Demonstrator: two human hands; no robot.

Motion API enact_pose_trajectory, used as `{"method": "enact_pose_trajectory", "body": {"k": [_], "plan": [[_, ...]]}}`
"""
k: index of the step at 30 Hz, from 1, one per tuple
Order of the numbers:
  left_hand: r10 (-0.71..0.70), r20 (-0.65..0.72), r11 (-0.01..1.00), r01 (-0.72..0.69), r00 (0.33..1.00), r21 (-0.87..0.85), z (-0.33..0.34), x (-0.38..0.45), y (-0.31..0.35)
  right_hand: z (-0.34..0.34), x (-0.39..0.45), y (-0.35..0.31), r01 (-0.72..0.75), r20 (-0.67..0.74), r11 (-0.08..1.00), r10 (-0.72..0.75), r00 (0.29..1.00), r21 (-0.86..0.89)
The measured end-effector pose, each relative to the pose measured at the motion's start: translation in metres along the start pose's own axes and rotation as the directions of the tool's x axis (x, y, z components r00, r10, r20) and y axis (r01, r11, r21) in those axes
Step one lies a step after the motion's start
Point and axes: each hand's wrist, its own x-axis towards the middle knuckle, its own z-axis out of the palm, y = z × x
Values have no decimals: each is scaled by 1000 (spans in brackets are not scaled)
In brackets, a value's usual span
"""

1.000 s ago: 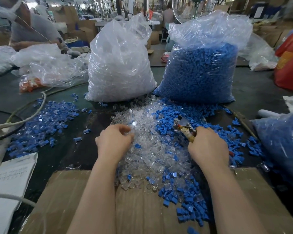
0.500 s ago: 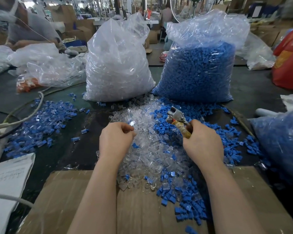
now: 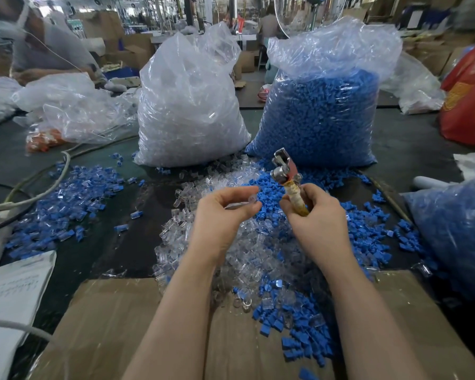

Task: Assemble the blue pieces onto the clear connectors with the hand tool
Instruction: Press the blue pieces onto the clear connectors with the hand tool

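While the cardboard sheet [image 3: 115,325] at six o'clock carries only spillover, the work sits just above it: the left hand [image 3: 222,215] is raised over the heap with thumb and forefinger pinching one clear connector [image 3: 251,199], and the right hand [image 3: 317,218] at about one o'clock from it has its fingers wrapped round the tape-bound handle of the hand tool [image 3: 287,176], whose metal head points up and away toward twelve. The connector and the tool head are near but not touching, and whether a blue piece already sits in the tool I cannot tell. To do this step well, I would judge that the connector needs turning in the fingertips until its open end faces the tool, then holding by its sides so the pinch does not block the mouth; the part is small, slick and see-through, so a firm but light grip matters, or it will pop out. The tool should come to the part squarely, not at a slant. Under both hands lies the loose pile of clear connectors [image 3: 203,242], with loose blue pieces [image 3: 368,229] spread toward three o'clock and a scatter that looks like finished blue-and-clear parts [image 3: 66,198] at nine o'clock. Farther off, at twelve, stand the bag of clear connectors [image 3: 187,105] and the bag of blue pieces [image 3: 318,116] side by side.
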Motion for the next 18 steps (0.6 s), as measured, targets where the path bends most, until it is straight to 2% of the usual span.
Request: {"method": "enact_pose_trajectory", "body": {"k": [2, 7, 12, 18], "plan": [[-3, 2, 1000, 3, 1000, -24, 2, -1, -1, 0, -1, -1, 5, 3, 998, -5, 1000, 60], [-20, -31, 973, 12, 999, -231, 11, -2, 0, 3, -2, -3, 43, 16, 990, -45, 999, 131], [-34, -98, 966, 7, 995, -260, 16, -1, -1, 5, -2, -5, 55, 20, 986, -59, 998, 157], [-49, -45, 964, 36, 998, -263, 20, -2, -4, 4, -2, -7, 67, 22, 979, -72, 997, 193]]}}
